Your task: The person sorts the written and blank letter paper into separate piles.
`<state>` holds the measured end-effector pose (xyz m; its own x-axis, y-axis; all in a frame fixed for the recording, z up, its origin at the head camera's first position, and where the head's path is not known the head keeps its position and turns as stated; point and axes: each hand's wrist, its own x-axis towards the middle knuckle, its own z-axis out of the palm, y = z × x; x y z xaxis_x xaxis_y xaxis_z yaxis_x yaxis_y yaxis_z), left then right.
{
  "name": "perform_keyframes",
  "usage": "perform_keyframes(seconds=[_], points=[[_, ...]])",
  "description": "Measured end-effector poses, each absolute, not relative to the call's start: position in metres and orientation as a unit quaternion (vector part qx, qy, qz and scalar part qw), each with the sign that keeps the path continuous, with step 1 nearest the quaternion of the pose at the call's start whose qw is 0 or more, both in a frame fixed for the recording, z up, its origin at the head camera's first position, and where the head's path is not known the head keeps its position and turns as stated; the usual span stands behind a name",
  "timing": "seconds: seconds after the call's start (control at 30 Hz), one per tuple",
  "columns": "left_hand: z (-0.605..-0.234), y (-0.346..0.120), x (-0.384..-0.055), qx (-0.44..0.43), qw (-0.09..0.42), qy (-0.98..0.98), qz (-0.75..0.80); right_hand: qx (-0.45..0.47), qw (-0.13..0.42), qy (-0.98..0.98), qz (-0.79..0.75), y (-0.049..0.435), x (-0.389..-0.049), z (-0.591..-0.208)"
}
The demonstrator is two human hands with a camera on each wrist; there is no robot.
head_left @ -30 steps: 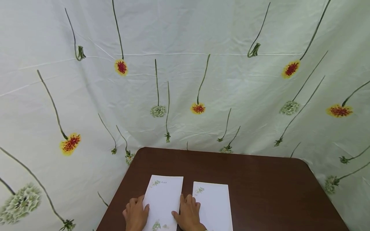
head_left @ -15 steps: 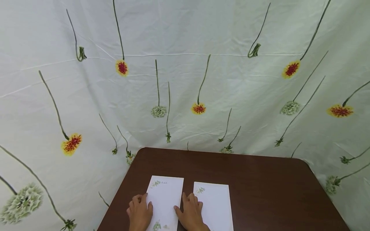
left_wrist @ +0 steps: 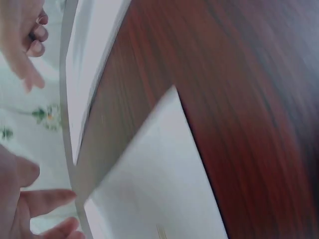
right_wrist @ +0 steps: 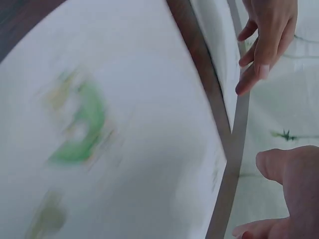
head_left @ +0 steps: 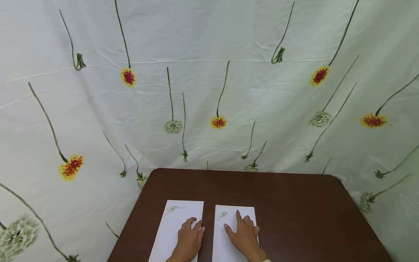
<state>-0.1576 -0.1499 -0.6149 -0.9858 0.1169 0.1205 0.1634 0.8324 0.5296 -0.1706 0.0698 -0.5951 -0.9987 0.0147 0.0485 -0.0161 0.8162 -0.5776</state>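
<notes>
Two white pads of paper with small green floral prints lie side by side on the table. In the head view, my left hand is over the right side of the left pad, fingertips at its right edge. My right hand hovers over the right pad, thumb and fingers spread, covering part of its right edge. The left wrist view shows fingers beside the left pad's corner, with nothing between them. In the right wrist view, the thumb stands apart from the fingers, and the print looks blurred.
A dark brown table with rounded far corners bears both pads, and a narrow strip of it shows between them. Behind it hangs a pale cloth printed with long-stemmed flowers, which also covers both sides.
Both hands have moved right: the left from the left pad's left edge to its right side, the right from between the pads onto the right pad. The head view has shifted slightly.
</notes>
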Motion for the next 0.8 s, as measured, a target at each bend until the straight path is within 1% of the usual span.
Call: perform_keyframes(seconds=[0.13,0.27,0.43,0.57,0.8], points=[[-0.617,-0.137,-0.157,-0.111,-0.028,-0.947,-0.301,-0.032,0.012,-0.961,0.274,0.098,-0.164,-0.603],[-0.619,-0.129,-0.157,-0.13,-0.07,-0.943,-0.298,-0.054,-0.007,-0.968,0.244,0.119,-0.157,-0.613],[-0.62,-0.125,-0.156,-0.145,-0.084,-0.945,-0.28,-0.063,-0.02,-0.972,0.225,0.13,-0.149,-0.619],[-0.623,-0.123,-0.156,-0.143,-0.089,-0.945,-0.281,-0.065,-0.018,-0.972,0.226,0.13,-0.144,-0.62],[-0.627,-0.123,-0.154,-0.142,-0.093,-0.939,-0.301,-0.064,-0.034,-0.972,0.222,0.128,-0.144,-0.619]])
